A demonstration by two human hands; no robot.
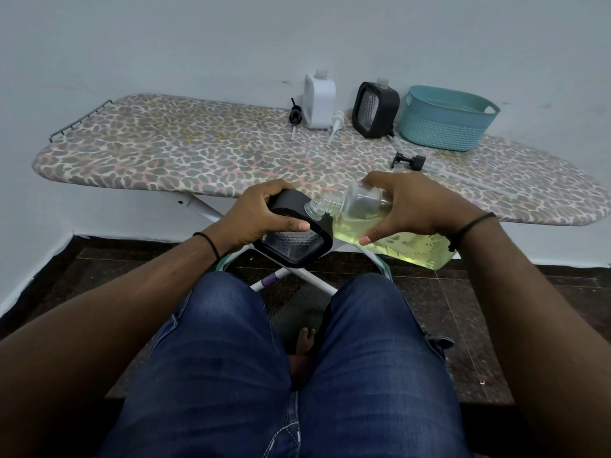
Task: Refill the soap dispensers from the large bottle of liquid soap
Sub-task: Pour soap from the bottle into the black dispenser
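Your left hand [264, 214] grips one black dispenser [294, 239]; your right hand [410, 206] grasps the large bottle [370, 223], mouths touching. Two more dispensers, white [319, 100] and black [375, 109], stand near the ironing board [165, 153]'s far edge with three loose pumps.

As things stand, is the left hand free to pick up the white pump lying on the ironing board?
Probably not yet. The left hand grips the black dispenser while the right hand tips the soap bottle into it. Nothing blocks the way to the white pump.

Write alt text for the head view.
The right hand tips a large clear bottle of yellow-green liquid soap mouth to mouth with a black square dispenser held in the left hand, before a leopard-print ironing board.
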